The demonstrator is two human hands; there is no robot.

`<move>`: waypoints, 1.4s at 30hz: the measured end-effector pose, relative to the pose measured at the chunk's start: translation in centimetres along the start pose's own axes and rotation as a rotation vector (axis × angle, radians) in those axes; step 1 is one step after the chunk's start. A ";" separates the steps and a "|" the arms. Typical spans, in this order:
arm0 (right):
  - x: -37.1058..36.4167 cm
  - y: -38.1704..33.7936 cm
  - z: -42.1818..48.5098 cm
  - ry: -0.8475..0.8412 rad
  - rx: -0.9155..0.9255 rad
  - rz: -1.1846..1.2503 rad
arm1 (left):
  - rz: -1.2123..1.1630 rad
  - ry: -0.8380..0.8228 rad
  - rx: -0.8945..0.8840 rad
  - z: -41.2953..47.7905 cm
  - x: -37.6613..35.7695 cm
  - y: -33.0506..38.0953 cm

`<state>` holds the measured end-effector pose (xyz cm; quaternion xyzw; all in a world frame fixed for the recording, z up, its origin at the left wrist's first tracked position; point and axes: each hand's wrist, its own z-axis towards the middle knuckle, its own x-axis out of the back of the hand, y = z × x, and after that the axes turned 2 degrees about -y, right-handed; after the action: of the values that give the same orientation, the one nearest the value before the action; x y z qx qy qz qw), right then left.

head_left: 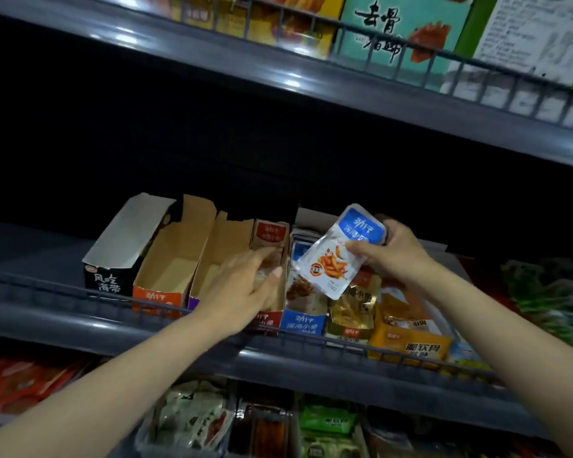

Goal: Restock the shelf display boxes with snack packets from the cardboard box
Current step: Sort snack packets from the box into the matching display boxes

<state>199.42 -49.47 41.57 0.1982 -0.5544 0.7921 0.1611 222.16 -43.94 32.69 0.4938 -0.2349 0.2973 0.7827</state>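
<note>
Right hand: our right hand [396,254] pinched the blue packet [339,256] between thumb and curled fingers, the packet tilted with its blue top toward one o'clock.
Packet's place: it hung in the air just above the blue display box [303,322], at about twelve o'clock from that box's front panel, and was not yet inside.
Left hand: our left hand [245,287] reached into the red display box [270,234] with its fingers stretched nearly straight, at nine o'clock from the packet. Blur hid whether the fingertips touched the packets there, and we saw nothing gripped.
Done so far: the red and blue boxes held some packets. The gold packets [351,309], at three o'clock from the blue box, looked well stocked.
Left to do: the orange display box [156,297] and the purple display box [194,300] showed bare cardboard insides. The black display box [108,280], at the nine o'clock end of the row, was too dark inside to read. We judged that most of the restocking lay ahead.
Supply: the cardboard box was out of view.
</note>
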 end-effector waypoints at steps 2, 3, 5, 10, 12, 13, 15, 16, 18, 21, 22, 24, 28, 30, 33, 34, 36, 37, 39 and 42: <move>-0.5 0.1 1.5 -0.008 0.042 -0.053 | 0.173 -0.002 0.015 0.6 -0.4 -1.3; -1.0 0.3 2.2 -0.015 0.065 -0.086 | 0.210 -0.009 0.021 0.8 -0.7 -1.7; -1.9 0.7 3.1 -0.038 0.096 -0.160 | 0.242 -0.024 0.018 1.0 -1.3 -2.2; -3.9 1.4 4.1 -0.199 0.170 -0.368 | 0.322 -0.052 -0.007 1.0 -2.6 -2.9; -4.4 1.9 4.3 -0.242 0.165 -0.370 | 0.357 -0.031 -0.084 0.9 -2.9 -3.2; -4.5 2.2 4.5 -0.258 0.160 -0.368 | 0.354 -0.023 -0.133 0.8 -3.0 -3.2; -4.7 2.7 4.9 -0.283 0.158 -0.394 | 0.333 -0.041 -0.212 0.4 -3.3 -2.9; -4.8 3.0 5.1 -0.293 0.155 -0.429 | 0.327 -0.056 -0.239 0.3 -3.5 -2.8; -5.0 3.6 5.5 -0.306 0.156 -0.512 | 0.305 -0.086 -0.244 0.1 -3.8 -2.6; -5.5 4.2 5.5 -0.299 0.179 -0.599 | 0.240 -0.133 -0.174 0.1 -3.8 -2.4; -5.6 4.2 5.4 -0.295 0.197 -0.612 | 0.221 -0.135 -0.163 0.1 -3.8 -2.2; -5.7 4.1 5.0 -0.299 0.243 -0.647 | 0.184 -0.129 -0.158 0.0 -3.7 -2.2; -5.4 4.1 4.5 -0.393 0.274 -0.813 | 0.137 -0.123 -0.161 -0.1 -3.5 -2.8; -5.3 4.1 4.1 -0.433 0.266 -0.910 | 0.151 -0.126 -0.158 -0.2 -3.5 -2.9; -5.3 4.1 3.8 -0.435 0.257 -0.984 | 0.161 -0.116 -0.165 -0.2 -3.4 -2.6; -5.3 4.1 3.7 -0.425 0.255 -0.992 | 0.169 -0.114 -0.165 -0.2 -3.3 -2.5; -5.3 4.2 3.7 -0.397 0.251 -1.002 | 0.192 -0.108 -0.156 -0.3 -3.2 -2.3; -5.2 4.3 3.7 -0.388 0.254 -1.000 | 0.201 -0.105 -0.148 -0.4 -3.1 -2.3; -5.1 4.0 3.3 -0.381 0.276 -0.993 | 0.211 -0.088 -0.140 -0.7 -2.9 -2.0; -4.8 3.3 2.2 -0.344 0.307 -0.942 | 0.222 -0.048 -0.180 -1.4 -2.8 -1.8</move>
<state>202.33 -52.76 37.21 0.5746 -0.3013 0.6618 0.3755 221.55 -43.88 29.12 0.3994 -0.3324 0.3480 0.7803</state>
